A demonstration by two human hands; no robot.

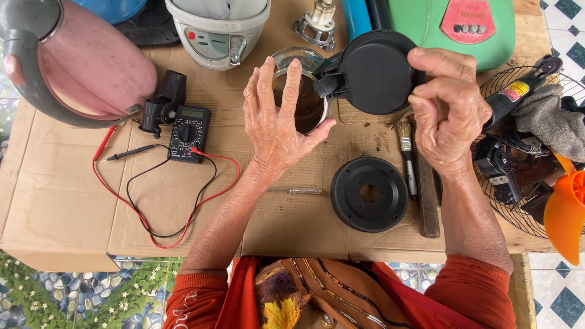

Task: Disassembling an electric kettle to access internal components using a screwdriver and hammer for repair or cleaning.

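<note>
A steel kettle body (pixel 306 107) stands open on the cardboard (pixel 73 201), its mouth facing up. My left hand (pixel 277 116) rests over its near rim, fingers spread around it. My right hand (pixel 448 106) pinches the edge of the kettle's black round lid (pixel 372 72), which is swung open to the right on its hinge. A black round base disc (pixel 369 194) lies below the lid, apart from both hands.
A black multimeter (pixel 189 132) with red and black leads lies left. A small screwdriver (pixel 297 191), a paintbrush (pixel 407 155) and a wooden-handled tool (pixel 426 195) lie near the disc. A pink appliance (pixel 79 61), a white pot (pixel 217 27) and a wire fan guard (pixel 524 152) ring the work area.
</note>
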